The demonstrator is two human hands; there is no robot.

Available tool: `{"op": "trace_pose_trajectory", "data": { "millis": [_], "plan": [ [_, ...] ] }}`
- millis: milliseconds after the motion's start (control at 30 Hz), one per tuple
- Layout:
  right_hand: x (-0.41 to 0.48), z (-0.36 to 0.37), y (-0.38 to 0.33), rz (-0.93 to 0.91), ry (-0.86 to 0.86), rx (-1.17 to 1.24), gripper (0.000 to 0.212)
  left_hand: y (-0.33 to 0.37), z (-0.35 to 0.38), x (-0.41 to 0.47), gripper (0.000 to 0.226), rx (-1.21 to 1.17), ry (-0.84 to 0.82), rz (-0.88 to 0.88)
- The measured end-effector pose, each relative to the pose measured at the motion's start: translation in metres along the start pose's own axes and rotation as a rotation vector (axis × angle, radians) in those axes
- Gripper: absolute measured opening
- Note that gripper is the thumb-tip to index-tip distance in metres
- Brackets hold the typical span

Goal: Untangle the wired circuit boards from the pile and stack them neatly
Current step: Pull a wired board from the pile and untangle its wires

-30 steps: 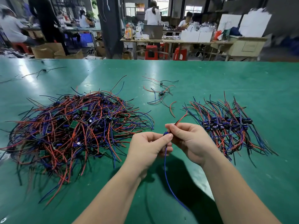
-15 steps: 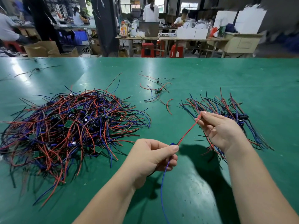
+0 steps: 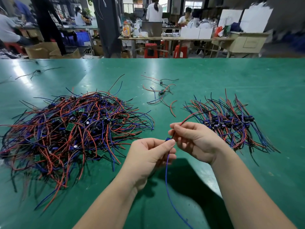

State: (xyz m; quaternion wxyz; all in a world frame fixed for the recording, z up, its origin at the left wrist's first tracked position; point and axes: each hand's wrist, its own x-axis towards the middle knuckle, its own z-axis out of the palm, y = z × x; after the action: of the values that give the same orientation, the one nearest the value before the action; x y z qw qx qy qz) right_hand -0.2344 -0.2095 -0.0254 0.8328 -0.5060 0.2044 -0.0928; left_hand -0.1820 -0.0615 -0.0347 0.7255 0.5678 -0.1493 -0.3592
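Above a green desk (image 3: 214, 83) in a crowded workshop. Pinches one wired circuit board (image 3: 168, 139) in the left grip (image 3: 151, 154), fingers curled, blue wire (image 3: 166, 179) dangling. Pinches its red wire (image 3: 188, 117) in the right grip (image 3: 196, 139), just beside. Has the tangled pile (image 3: 71, 128) to the left, the neat stack (image 3: 231, 123) to the right, red stools (image 3: 150, 50) beyond.

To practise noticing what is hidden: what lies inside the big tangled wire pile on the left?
In the tangled pile, among red, blue and black wires, a few small green circuit boards and dark components show. Any boards deeper down, and the green table beneath, are covered.
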Motion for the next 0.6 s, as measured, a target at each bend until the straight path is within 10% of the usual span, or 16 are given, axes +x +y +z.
{"op": "trace_pose_trajectory", "data": {
  "millis": [600],
  "plan": [
    [0.002, -0.043, -0.024, -0.192, 0.452, 0.248, 0.009, -0.002, 0.0, -0.005, 0.023, 0.143, -0.23, -0.132]
  ]
}}
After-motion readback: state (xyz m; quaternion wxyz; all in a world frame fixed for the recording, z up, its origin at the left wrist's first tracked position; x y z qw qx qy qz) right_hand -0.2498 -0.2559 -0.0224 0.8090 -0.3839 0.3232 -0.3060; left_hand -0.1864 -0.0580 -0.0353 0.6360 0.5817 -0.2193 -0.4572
